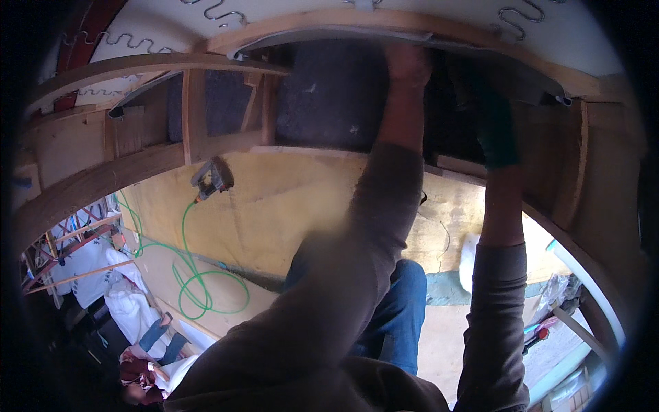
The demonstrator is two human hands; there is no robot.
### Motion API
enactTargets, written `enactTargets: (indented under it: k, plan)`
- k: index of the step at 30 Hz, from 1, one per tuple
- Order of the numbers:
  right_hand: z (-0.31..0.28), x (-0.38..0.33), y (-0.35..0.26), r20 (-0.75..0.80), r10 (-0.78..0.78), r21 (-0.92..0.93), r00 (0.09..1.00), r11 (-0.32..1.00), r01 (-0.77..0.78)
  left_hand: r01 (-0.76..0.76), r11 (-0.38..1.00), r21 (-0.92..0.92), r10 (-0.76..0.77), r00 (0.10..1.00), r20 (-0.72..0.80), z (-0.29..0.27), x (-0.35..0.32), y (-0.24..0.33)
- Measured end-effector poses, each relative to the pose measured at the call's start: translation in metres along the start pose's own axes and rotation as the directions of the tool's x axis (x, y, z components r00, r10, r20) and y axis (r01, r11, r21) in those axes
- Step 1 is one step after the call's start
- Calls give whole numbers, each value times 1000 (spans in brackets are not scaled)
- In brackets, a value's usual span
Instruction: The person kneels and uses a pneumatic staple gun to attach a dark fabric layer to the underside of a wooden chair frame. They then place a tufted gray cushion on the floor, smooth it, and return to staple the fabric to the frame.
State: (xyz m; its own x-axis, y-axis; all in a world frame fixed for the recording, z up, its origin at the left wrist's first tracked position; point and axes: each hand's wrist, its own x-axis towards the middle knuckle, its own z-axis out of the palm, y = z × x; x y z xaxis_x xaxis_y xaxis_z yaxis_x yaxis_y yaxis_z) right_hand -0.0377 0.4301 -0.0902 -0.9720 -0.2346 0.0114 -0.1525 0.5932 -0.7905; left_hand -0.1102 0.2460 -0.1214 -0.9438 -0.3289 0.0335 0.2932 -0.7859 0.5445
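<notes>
Dim and shadowed inside the wooden frame (137, 161); brighter, warm light below it. Soft motion blur throughout, bent fisheye edges, black vignette at corners.

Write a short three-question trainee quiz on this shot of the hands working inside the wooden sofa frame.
1. True or false: the right hand wears a green glove.
2. Which hand is bare, up against the dark fabric under the curved wooden rail?
A) left hand
B) right hand
C) neither
3. Fill in: the green hose runs up to the ____ resting on the yellow foam.

Key
1. True.
2. A. The picture is too blurred to tell what the fingers grip.
3. Air stapler.
</notes>
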Motion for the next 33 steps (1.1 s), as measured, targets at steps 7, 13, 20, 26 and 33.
enactTargets:
  k: [7,13,20,26,33]
  plan:
    - [2,2,16,-24,-203,-84,979,976,200,-52,974,221,55,998,-5,-21,3,-5]
    - [-4,6,42,26,-248,-265,968,932,246,-5,983,186,9,1000,-22,-10,-2,-6]
    - [4,-5,85,-119,-304,-433,945,873,226,-111,249,962,-35,992,123,-9,-16,14]
    - [24,-11,92,-166,-151,-70,974,987,142,-212,-580,786,-147,977,154,0,-20,27]
    - [60,-11,88,-213,-44,215,976,972,91,-236,-162,958,16,970,242,13,-33,45]
